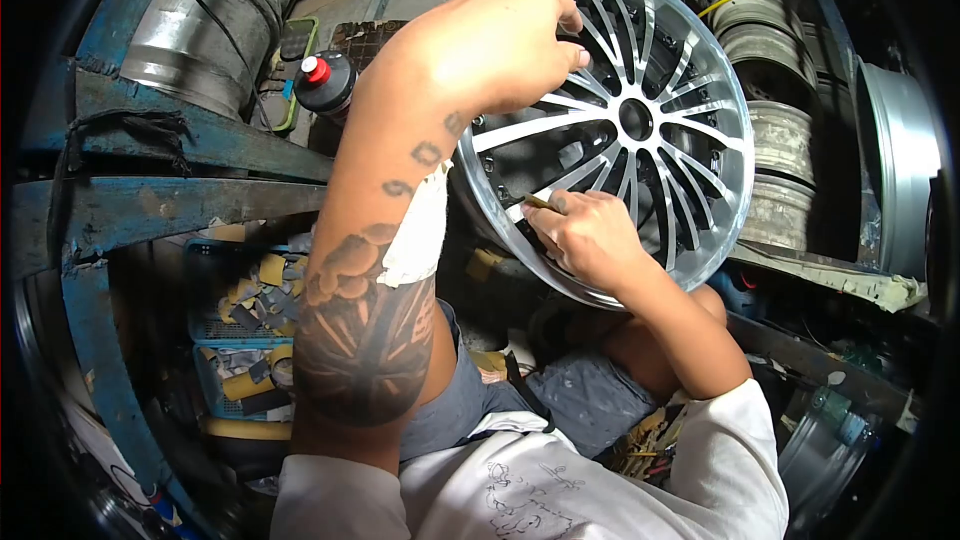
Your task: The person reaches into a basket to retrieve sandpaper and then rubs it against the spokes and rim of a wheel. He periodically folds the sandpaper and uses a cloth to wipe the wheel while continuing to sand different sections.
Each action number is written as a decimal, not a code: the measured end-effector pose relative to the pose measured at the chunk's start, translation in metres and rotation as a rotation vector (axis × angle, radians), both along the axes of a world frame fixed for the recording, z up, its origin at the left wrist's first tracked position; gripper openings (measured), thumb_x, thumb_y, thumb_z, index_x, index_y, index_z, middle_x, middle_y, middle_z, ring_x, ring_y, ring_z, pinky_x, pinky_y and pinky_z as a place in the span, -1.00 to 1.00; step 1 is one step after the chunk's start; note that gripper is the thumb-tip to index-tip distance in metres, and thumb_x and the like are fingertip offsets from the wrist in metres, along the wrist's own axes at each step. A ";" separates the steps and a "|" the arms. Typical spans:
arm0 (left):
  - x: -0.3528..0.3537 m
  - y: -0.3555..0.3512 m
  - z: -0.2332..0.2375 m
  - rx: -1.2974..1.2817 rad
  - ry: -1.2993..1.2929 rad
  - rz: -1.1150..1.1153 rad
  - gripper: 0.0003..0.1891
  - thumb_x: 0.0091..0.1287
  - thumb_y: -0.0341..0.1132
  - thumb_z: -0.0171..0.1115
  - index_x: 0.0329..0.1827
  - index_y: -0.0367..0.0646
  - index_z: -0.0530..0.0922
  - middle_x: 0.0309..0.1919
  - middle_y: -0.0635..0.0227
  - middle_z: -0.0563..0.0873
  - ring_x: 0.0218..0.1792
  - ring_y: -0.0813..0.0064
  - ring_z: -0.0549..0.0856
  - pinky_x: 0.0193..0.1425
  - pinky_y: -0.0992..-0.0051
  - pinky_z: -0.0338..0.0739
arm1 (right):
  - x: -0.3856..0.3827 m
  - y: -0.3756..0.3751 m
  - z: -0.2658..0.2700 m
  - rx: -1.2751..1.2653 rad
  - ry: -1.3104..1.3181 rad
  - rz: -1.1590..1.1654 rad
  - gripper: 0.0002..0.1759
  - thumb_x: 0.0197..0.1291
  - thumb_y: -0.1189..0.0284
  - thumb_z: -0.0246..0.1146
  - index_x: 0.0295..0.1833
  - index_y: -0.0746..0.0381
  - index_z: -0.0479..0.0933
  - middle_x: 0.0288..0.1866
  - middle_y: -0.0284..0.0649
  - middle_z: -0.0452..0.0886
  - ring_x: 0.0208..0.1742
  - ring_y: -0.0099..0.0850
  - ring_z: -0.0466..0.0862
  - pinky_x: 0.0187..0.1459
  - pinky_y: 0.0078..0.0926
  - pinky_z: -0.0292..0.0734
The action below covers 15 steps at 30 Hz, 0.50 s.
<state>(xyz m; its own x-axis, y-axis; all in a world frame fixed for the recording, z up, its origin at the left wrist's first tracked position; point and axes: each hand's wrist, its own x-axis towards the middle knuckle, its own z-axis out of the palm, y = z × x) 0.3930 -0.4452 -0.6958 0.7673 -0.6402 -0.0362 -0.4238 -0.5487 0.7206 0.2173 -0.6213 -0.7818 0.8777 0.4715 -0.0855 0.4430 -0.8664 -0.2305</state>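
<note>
A silver alloy wheel (pixel 700 110) with many thin spokes and dark gaps stands tilted in front of me, above my lap. My left hand (pixel 510 45) reaches over its upper left rim, fingers bent down onto the spokes, closed on the wheel; part of that grip is hidden by the hand itself. Lower on the wheel, my right hand (pixel 587 238) pinches a small, folded brownish piece of sandpaper (pixel 541 203) against the end of a spoke near the rim's inner edge.
A black bottle with a red cap (pixel 325 82) stands left of my forearm. Blue baskets (pixel 205 380) hold sandpaper scraps. Stacked wheels (pixel 782 150) are at right, another wheel barrel (pixel 195 25) at upper left. Blue metal beams (pixel 200 210) frame the left side.
</note>
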 end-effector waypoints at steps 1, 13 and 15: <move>-0.001 0.000 -0.002 -0.016 -0.018 0.010 -0.56 0.46 -0.11 0.33 0.30 -0.15 0.70 -0.09 -0.05 0.84 -0.03 0.05 0.82 0.17 0.22 0.64 | -0.003 -0.003 -0.004 0.004 0.010 -0.009 -0.70 0.20 0.39 0.30 0.02 0.21 0.76 -0.27 -0.14 0.71 -0.35 -0.16 0.78 -0.27 -0.19 0.67; 0.002 0.005 0.008 0.208 -0.009 0.290 -0.50 0.48 -0.01 0.29 0.37 -0.07 0.69 0.08 -0.06 0.82 0.18 -0.02 0.79 0.37 0.17 0.60 | -0.001 -0.002 -0.001 0.031 0.003 -0.016 -0.67 0.23 0.42 0.27 0.07 0.08 0.78 -0.25 -0.15 0.71 -0.36 -0.16 0.78 -0.30 -0.18 0.68; 0.002 0.005 0.001 0.149 -0.102 0.323 -0.49 0.48 0.00 0.29 0.37 -0.09 0.69 0.08 -0.08 0.82 0.18 -0.03 0.79 0.36 0.16 0.60 | -0.005 -0.004 -0.008 0.076 0.028 -0.037 -0.63 0.21 0.44 0.26 0.12 0.06 0.77 -0.23 -0.16 0.71 -0.35 -0.18 0.78 -0.28 -0.19 0.68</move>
<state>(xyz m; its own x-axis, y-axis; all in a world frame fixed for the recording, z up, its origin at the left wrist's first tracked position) 0.3954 -0.4403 -0.6948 0.9333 -0.3582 -0.0238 -0.2775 -0.7619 0.5852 0.2123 -0.6248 -0.7898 0.8924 0.4450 -0.0757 0.4034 -0.8615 -0.3085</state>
